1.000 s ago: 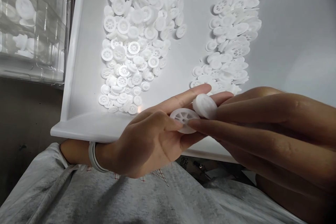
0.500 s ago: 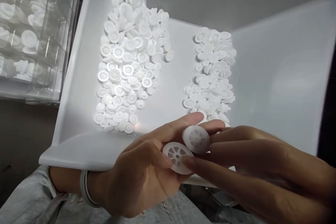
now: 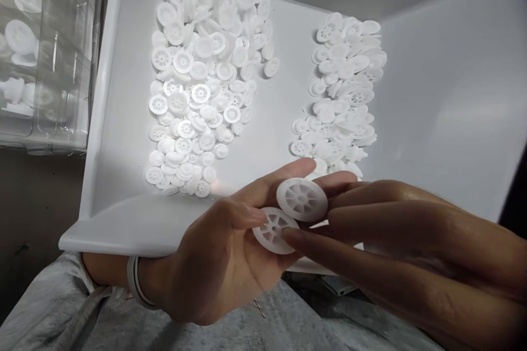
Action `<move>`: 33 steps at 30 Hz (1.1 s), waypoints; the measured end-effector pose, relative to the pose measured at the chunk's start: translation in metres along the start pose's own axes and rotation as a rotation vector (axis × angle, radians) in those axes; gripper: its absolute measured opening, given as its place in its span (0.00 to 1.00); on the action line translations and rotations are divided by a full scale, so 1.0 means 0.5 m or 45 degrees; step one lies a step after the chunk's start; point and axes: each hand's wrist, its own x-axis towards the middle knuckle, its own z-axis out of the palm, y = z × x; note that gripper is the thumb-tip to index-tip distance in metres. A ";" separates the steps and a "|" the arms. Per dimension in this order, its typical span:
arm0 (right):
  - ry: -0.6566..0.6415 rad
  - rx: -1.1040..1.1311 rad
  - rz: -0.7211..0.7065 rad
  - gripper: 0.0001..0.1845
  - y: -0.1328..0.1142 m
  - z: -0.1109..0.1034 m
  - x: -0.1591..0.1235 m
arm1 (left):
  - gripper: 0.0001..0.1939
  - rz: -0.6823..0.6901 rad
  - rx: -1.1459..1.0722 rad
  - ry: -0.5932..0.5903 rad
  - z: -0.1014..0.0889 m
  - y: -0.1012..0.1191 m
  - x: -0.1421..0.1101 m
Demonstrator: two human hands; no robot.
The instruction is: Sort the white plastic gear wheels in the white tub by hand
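Note:
My left hand (image 3: 230, 247), palm up with a band at the wrist, has its thumb on a white spoked plastic wheel (image 3: 267, 236). A second white spoked wheel (image 3: 302, 199) overlaps it just above, tilted, over the left fingers. From the right comes my right hand (image 3: 382, 225), its thumb tip on the lower wheel and its fingers against the edge of the upper one. The fingertips behind the upper wheel are hidden. Both hands are in front of a white tray (image 3: 123, 225) that holds similar wheels.
Inside the tray lie a large pile of white wheels (image 3: 201, 93) at the left and a narrower pile (image 3: 346, 88) at the right. A clear plastic box (image 3: 61, 66) with white parts stands beyond the tray's left wall.
The upper wheel has turned so its spoked face shows more plainly. Both hands with the wheels sit slightly higher in view, and the view of the tray has shifted and come a little nearer.

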 end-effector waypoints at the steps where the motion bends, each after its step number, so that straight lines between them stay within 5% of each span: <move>1: 0.088 0.017 -0.008 0.24 -0.009 0.006 0.007 | 0.42 -0.006 0.011 -0.006 -0.001 0.001 0.000; 4: 0.279 0.022 -0.074 0.26 -0.026 0.018 0.022 | 0.43 -0.011 0.015 -0.048 -0.009 -0.002 -0.002; 23: 0.065 0.031 -0.133 0.25 -0.031 0.002 0.018 | 0.45 0.044 0.082 -0.134 -0.015 0.004 -0.007; 30: 0.515 0.120 0.020 0.23 -0.060 0.041 0.051 | 0.45 0.017 0.057 -0.092 -0.008 0.011 -0.009; 33: 0.508 0.130 0.094 0.16 -0.070 0.048 0.050 | 0.44 0.047 0.087 -0.090 -0.006 0.009 -0.007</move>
